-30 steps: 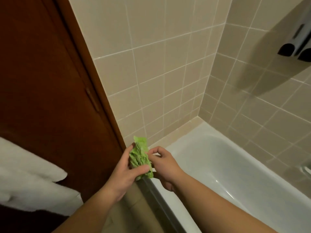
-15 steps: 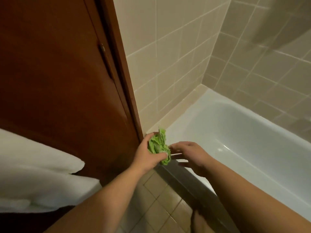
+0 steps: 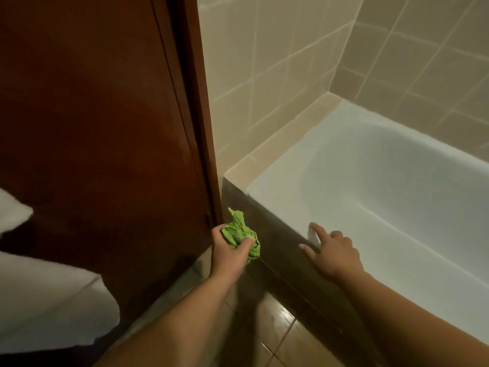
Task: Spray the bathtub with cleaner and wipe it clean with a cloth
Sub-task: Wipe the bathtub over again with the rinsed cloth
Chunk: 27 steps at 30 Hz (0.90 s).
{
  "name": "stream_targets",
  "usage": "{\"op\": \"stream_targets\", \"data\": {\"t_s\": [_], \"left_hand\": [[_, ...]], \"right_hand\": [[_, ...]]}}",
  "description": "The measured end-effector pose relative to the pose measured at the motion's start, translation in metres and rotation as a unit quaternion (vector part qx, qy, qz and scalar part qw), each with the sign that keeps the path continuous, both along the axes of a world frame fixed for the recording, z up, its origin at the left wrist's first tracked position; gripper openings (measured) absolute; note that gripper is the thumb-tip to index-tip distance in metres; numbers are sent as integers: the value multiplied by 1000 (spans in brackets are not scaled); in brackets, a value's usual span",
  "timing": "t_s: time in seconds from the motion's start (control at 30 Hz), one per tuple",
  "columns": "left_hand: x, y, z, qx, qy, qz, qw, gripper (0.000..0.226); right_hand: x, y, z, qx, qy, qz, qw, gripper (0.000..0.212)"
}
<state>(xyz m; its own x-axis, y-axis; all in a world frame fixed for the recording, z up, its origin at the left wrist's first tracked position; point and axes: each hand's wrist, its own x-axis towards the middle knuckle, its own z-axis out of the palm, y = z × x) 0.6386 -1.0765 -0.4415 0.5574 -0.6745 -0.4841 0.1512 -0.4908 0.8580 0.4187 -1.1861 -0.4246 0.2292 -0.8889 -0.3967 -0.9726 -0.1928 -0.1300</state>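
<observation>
The left hand [image 3: 230,251] grips a crumpled green cloth [image 3: 241,234] — bunched in its curled fingers — low beside the dark side panel [image 3: 280,250] of the white bathtub [image 3: 375,186], near the brown wooden door [image 3: 100,128]. The right hand [image 3: 334,252] holds nothing, fingers spread and resting on the tub's near rim.

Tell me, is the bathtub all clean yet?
Not yet. The left hand grips the scrunched green cloth beside the tub's dark side panel, not on the bathtub. The right hand rests on the rim. No spray bottle shows, so wiping is still left.
</observation>
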Motion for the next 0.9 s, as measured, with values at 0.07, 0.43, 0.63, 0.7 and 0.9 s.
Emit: {"op": "stream_targets", "data": {"t_s": [0.07,0.43,0.63,0.7,0.9], "left_hand": [[-5,-23,-41,-35,-5,29,999,60],[-9,-118,-131,-139,6,168,976,78],[-18,-109,-120,-179,4,135,975,79],[-5,-118,-113,-186,-26,148,971,75],[-7,-114,-139,-112,88,163,976,81]], "right_hand": [[-3,-8,-28,-62,-10,24,998,70],[-15,-37,-65,-138,25,94,986,87],[-15,-38,-66,-135,-11,99,986,91],[-15,-39,-68,-135,-12,99,986,92],[-17,-43,-74,-162,-5,106,981,91]]}}
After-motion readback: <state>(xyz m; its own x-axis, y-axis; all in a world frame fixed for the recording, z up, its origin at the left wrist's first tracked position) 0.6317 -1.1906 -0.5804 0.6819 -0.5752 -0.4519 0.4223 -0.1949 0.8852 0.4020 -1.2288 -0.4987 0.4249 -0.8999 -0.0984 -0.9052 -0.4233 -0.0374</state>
